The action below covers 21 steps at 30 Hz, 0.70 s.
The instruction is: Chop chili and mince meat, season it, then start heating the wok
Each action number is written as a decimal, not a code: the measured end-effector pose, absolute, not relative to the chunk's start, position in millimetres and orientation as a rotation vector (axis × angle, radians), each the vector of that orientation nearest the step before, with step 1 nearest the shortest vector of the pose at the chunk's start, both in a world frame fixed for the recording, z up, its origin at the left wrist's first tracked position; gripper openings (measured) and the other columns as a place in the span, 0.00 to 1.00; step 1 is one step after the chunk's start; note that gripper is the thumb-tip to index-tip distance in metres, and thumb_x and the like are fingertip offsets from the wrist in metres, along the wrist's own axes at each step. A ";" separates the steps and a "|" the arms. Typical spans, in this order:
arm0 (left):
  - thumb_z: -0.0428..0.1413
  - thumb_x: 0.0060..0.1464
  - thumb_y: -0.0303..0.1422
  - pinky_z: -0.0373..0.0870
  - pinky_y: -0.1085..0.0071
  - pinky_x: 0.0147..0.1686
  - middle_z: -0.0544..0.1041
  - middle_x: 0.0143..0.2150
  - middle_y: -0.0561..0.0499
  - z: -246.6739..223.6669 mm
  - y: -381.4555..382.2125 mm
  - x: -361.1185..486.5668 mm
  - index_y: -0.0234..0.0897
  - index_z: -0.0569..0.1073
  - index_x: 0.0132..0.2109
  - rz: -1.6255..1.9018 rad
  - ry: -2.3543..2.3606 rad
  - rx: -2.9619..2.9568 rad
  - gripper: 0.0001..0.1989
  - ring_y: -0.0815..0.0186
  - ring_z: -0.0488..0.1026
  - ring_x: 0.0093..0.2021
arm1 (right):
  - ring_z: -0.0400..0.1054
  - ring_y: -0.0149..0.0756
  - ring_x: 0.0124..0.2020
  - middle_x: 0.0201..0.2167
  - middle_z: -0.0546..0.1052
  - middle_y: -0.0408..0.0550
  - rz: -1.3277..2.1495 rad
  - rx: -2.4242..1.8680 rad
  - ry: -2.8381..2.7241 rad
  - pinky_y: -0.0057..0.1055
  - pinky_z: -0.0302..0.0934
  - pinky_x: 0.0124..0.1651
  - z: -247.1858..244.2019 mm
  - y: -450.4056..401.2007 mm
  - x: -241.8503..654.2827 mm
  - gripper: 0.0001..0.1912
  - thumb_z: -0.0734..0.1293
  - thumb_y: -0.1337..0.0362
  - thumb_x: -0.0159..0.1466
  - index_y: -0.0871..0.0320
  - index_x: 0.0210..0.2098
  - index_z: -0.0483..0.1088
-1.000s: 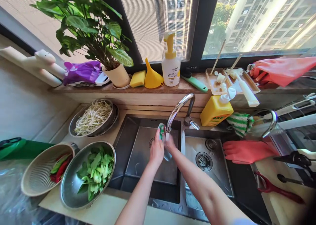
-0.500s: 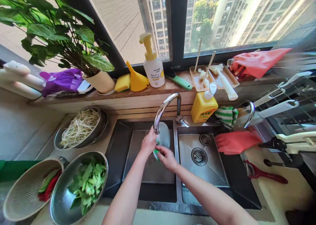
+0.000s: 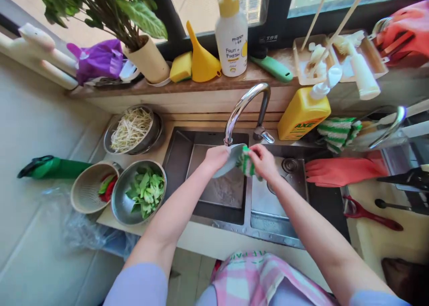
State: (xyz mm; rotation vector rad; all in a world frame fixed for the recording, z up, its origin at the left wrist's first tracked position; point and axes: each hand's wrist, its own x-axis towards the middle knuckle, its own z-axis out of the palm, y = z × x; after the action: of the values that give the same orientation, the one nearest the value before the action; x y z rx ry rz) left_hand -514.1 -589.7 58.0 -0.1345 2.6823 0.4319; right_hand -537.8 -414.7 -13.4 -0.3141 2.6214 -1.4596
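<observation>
Dish [image 3: 228, 165] over sink [image 3: 217, 193], just below tap [image 3: 234, 112]: left hand [image 3: 217, 157] grips rim, right hand [image 3: 266, 163] grips striped cloth [image 3: 247, 163] at far edge. Step, likely: wiping dish. Next move calls for steady left hold (wet rims slip). Beyond: yellow bottle [image 3: 301, 116] reads AXE; white bottle [image 3: 230, 46], FRUIT & FRESH; apron [image 3: 246, 277] lettering unclear.

One dish [image 3: 233, 159], two striped cloths [image 3: 247, 163], two basins [image 3: 217, 190], two pump bottles [image 3: 231, 46].

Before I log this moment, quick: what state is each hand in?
Left hand: closed, holding the pale dish.
Right hand: closed, holding the green-and-white cloth.
</observation>
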 end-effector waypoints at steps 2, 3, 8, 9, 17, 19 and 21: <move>0.43 0.59 0.33 0.61 0.71 0.38 0.75 0.41 0.48 57.1 -587.2 -515.5 0.41 0.71 0.46 0.426 2.707 -0.148 0.14 0.59 0.71 0.42 | 0.66 0.37 0.35 0.33 0.72 0.46 -1.426 -0.340 2.766 0.36 0.61 0.42 -9.3 -392.6 -545.9 0.08 0.58 0.63 0.61 0.56 0.36 0.67; 0.43 0.59 0.34 0.61 0.71 0.38 0.75 0.43 0.47 56.5 -585.5 -515.8 0.41 0.70 0.48 0.422 2.723 -0.159 0.14 0.59 0.71 0.43 | 0.66 0.40 0.38 0.34 0.72 0.48 -1.388 -0.350 2.823 0.39 0.60 0.44 -9.4 -385.7 -549.0 0.08 0.59 0.63 0.60 0.56 0.37 0.68; 0.49 0.56 0.34 0.62 0.70 0.41 0.73 0.46 0.46 51.8 -587.6 -512.6 0.42 0.68 0.53 0.476 2.784 -0.191 0.18 0.57 0.71 0.45 | 0.64 0.44 0.46 0.47 0.65 0.58 -1.308 -0.334 2.917 0.40 0.60 0.49 -19.5 -393.3 -548.6 0.17 0.63 0.64 0.57 0.61 0.45 0.67; 0.49 0.55 0.33 0.62 0.70 0.42 0.74 0.46 0.47 49.4 -593.3 -510.9 0.44 0.67 0.54 0.534 2.795 -0.193 0.18 0.57 0.71 0.45 | 0.64 0.44 0.46 0.48 0.65 0.58 -1.282 -0.301 2.909 0.39 0.60 0.48 -22.1 -399.5 -546.1 0.19 0.63 0.64 0.57 0.61 0.48 0.65; 0.54 0.49 0.27 0.64 0.64 0.51 0.75 0.47 0.47 -22.0 -685.3 -464.7 0.38 0.71 0.48 1.645 2.464 -1.178 0.16 0.58 0.69 0.50 | 0.66 0.49 0.48 0.46 0.72 0.62 -1.049 -0.255 2.692 0.41 0.60 0.48 -40.2 -453.3 -528.0 0.29 0.62 0.57 0.60 0.66 0.57 0.56; 0.57 0.49 0.30 0.68 0.63 0.46 0.77 0.42 0.46 -49.4 -691.8 -446.2 0.34 0.69 0.49 2.009 2.026 -1.386 0.18 0.60 0.73 0.43 | 0.67 0.51 0.46 0.43 0.73 0.62 -1.041 -0.232 2.603 0.42 0.61 0.46 -41.3 -467.6 -529.1 0.29 0.64 0.55 0.58 0.65 0.55 0.60; 0.59 0.48 0.33 0.71 0.62 0.41 0.78 0.36 0.44 -74.1 -683.6 -431.4 0.31 0.67 0.49 2.111 1.805 -1.396 0.21 0.61 0.76 0.36 | 0.71 0.48 0.38 0.36 0.76 0.57 -1.065 -0.227 2.453 0.39 0.64 0.40 -40.2 -478.7 -531.2 0.20 0.64 0.57 0.58 0.62 0.46 0.68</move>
State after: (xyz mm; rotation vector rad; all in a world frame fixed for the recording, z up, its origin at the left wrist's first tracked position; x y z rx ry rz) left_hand -431.4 -683.6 -74.1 -1.3959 1.8047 2.1106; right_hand -531.2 -478.7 -40.2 -0.2273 2.4535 -1.0650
